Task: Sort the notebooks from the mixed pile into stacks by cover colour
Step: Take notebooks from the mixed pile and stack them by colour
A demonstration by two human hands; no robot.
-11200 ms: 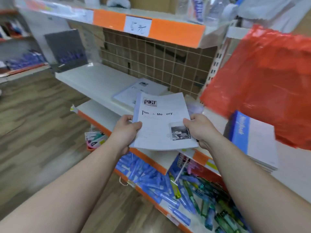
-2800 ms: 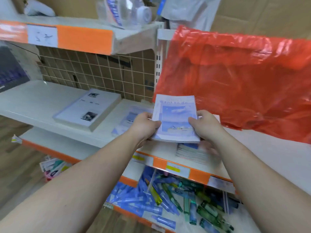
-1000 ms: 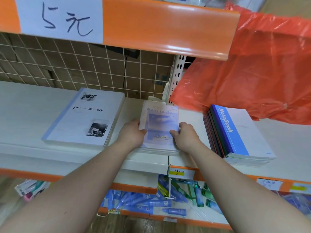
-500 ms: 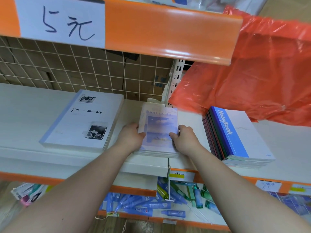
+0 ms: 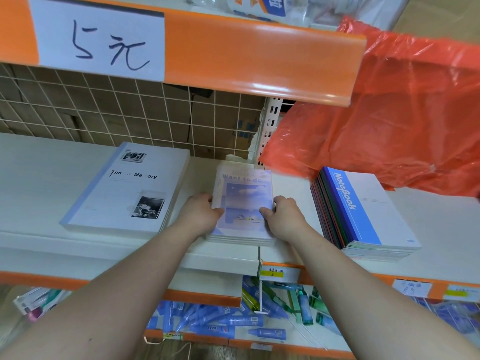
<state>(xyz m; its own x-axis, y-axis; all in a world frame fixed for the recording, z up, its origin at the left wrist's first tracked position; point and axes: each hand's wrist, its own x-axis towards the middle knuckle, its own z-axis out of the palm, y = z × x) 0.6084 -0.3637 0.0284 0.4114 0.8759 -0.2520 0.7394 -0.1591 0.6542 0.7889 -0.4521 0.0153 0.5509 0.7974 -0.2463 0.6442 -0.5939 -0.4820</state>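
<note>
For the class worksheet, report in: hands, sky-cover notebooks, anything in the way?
Left hand and right hand grip sky-cover stack by its sides, on the shelf. White stack left, blue stack right, both apart. Red bag close behind.

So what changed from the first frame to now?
Time & Memory notebook, first held in both hands, now lies on the shelf at left. Want to do notebook came down onto the middle stack; left hand and right hand still grip its sides. NoteBook stack unmoved.
</note>
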